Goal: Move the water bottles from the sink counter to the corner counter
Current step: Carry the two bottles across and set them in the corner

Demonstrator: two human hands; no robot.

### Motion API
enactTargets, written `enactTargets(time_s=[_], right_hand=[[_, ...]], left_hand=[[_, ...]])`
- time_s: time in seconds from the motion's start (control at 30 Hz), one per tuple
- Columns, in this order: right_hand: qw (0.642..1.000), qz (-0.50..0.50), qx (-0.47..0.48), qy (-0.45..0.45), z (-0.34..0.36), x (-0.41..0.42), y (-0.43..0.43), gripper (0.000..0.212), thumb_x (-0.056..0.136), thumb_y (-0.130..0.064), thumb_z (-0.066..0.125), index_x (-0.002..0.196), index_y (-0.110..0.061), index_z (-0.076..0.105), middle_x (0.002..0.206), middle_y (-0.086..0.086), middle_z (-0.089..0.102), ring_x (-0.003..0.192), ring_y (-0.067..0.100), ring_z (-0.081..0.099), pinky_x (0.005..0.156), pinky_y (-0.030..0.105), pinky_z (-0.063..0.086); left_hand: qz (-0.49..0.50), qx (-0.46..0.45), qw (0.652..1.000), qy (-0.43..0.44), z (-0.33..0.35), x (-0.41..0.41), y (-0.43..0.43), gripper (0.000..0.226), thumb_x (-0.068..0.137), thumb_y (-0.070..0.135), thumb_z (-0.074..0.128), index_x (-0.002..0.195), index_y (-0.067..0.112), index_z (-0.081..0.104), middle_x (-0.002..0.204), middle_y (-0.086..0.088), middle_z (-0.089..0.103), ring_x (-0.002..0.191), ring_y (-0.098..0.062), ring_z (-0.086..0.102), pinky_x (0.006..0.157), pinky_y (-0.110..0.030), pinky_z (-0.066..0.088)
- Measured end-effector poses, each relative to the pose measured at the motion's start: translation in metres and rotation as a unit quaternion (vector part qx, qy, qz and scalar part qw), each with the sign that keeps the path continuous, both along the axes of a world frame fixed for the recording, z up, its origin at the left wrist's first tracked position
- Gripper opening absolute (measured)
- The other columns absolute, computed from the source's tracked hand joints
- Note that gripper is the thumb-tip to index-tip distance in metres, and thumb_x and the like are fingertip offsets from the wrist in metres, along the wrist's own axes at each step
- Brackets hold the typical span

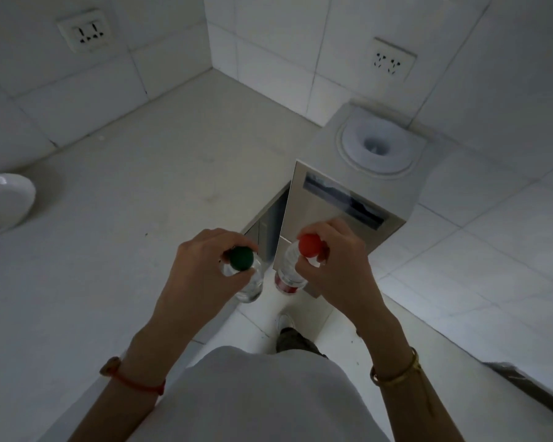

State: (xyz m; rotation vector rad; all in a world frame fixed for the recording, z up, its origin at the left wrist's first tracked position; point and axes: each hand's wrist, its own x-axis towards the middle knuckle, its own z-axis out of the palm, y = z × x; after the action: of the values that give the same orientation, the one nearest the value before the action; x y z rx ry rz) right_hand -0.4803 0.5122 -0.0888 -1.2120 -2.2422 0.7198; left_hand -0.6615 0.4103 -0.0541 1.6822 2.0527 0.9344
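My left hand grips the neck of a clear water bottle with a green cap, held upright near the counter's right front edge. My right hand grips a second clear bottle with a red cap and a red label, hanging over the floor gap beside the counter. The two bottles are side by side, a little apart. The pale corner counter stretches ahead and to the left, ending at the tiled wall corner.
A white bowl sits at the counter's left edge. A water dispenser with no bottle on top stands on the floor to the right. Wall sockets hang on both walls, the other socket above the dispenser. My foot shows below.
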Motion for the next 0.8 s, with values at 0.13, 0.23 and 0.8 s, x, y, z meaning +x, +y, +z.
enactTargets(time_s=[0.13,0.23,0.8], right_hand=[[0.998,0.055,0.003,-0.001,0.005,-0.003,0.055,0.037,0.070,-0.019,0.078,0.103,-0.015,0.061,0.097,-0.010,0.050,0.084,0.008,0.053,0.079,0.019,0.045],[0.996,0.089,0.007,0.001,0.007,-0.006,0.094,0.036,0.070,-0.019,0.076,0.103,-0.016,0.061,0.097,-0.008,0.051,0.082,0.007,0.052,0.077,0.016,0.043],[0.975,0.221,0.019,-0.017,0.012,-0.063,0.218,0.039,0.067,-0.020,0.080,0.101,-0.023,0.060,0.101,-0.006,0.058,0.078,-0.004,0.050,0.071,0.001,0.036]], left_hand=[[0.043,0.008,0.999,-0.006,0.002,0.006,0.039,0.029,0.066,0.009,0.082,0.093,0.017,0.074,0.089,0.006,0.072,0.074,-0.006,0.060,0.069,-0.006,0.044],[0.082,0.012,0.997,-0.005,0.003,0.014,0.064,0.030,0.067,0.009,0.082,0.093,0.019,0.074,0.090,0.008,0.071,0.074,-0.004,0.059,0.069,-0.009,0.046],[0.245,0.007,0.970,-0.007,0.006,-0.007,0.142,0.031,0.068,0.015,0.081,0.096,0.024,0.072,0.092,0.010,0.070,0.077,-0.001,0.060,0.072,-0.008,0.046]])
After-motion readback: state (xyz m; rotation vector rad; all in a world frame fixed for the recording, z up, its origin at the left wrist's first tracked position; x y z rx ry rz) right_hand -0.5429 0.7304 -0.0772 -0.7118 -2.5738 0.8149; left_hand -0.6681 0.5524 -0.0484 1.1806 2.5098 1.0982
